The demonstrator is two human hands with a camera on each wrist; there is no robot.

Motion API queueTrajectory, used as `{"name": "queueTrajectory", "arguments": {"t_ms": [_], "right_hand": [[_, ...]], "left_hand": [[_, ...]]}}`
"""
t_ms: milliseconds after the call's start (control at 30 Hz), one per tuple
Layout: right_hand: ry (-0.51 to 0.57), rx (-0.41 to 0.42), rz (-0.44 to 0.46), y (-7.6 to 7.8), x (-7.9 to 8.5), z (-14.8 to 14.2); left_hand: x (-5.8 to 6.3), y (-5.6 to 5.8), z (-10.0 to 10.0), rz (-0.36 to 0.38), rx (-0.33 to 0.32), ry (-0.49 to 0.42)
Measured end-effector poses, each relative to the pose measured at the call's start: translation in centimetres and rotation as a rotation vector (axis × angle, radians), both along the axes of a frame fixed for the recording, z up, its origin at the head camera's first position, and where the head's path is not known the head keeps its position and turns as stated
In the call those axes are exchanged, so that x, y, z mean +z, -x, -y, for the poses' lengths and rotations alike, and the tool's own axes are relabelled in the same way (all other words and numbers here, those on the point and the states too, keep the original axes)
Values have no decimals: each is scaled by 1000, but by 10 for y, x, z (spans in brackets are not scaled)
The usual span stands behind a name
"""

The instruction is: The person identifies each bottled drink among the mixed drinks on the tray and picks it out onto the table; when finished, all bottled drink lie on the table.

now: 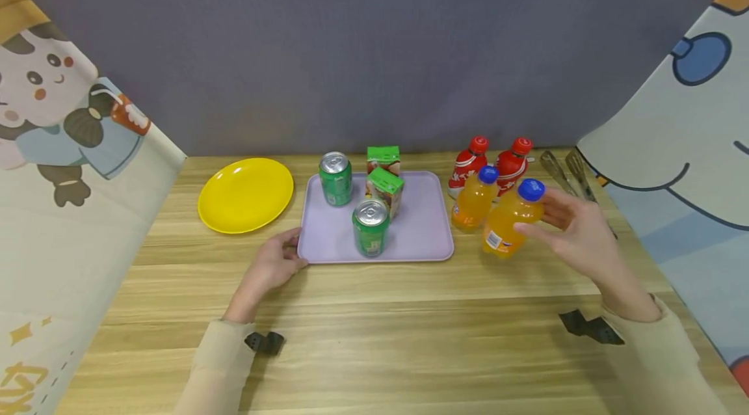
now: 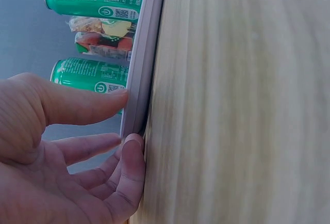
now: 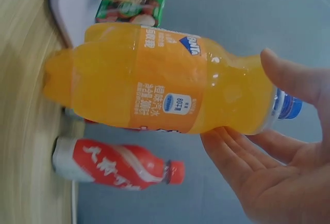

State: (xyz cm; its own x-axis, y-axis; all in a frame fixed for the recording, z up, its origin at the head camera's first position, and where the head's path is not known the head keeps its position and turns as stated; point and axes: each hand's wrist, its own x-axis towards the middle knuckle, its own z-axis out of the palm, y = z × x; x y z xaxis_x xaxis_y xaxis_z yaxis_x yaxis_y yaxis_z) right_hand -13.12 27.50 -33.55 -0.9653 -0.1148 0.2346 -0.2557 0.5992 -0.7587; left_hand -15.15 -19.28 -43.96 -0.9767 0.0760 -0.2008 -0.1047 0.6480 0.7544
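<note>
My left hand (image 1: pixel 275 263) holds the front left corner of a lilac tray (image 1: pixel 418 223), its thumb and fingertips at the rim. On the tray stand two green drink cans (image 1: pixel 370 227) and two small green-topped drink cartons (image 1: pixel 385 188). At the right, my right hand (image 1: pixel 579 233) grips an orange soda bottle (image 3: pixel 154 79) by its upper part, thumb on one side and fingers on the other. This bottle is upright and appears slightly off the table. A second orange soda bottle (image 1: pixel 473 200) stands beside it, close to the tray's right edge.
Two red-wrapped bottles (image 1: pixel 511 166) stand behind the orange ones. Metal kitchen utensils (image 1: pixel 576 174) lie at the far right. A yellow plate (image 1: pixel 246 196) sits left of the tray. A grey partition (image 1: pixel 374 51) closes off the wooden table's back.
</note>
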Motion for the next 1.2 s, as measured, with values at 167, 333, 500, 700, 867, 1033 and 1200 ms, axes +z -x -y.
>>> {"name": "queueTrajectory", "arguments": {"t_ms": [167,333,500,700,867,1033,1200], "right_hand": [[2,-32,41,7,-8,-11],[-9,-60,43,15,-16,-19],[16,-108,41,22,-22,-22],[23,-174,63,29,-29,-24],[30,-190,57,36,-37,-28],[48,-206,65,44,-44,-30],[48,-211,70,46,-46,-30]], "left_hand": [[0,0,1,-5,-1,0],[-1,0,1,-8,1,-2],[0,-1,0,1,5,0],[0,-1,-1,8,6,5],[-1,0,0,4,5,-8],[-1,0,1,-7,1,-4],[-1,0,0,-7,9,-7]]}}
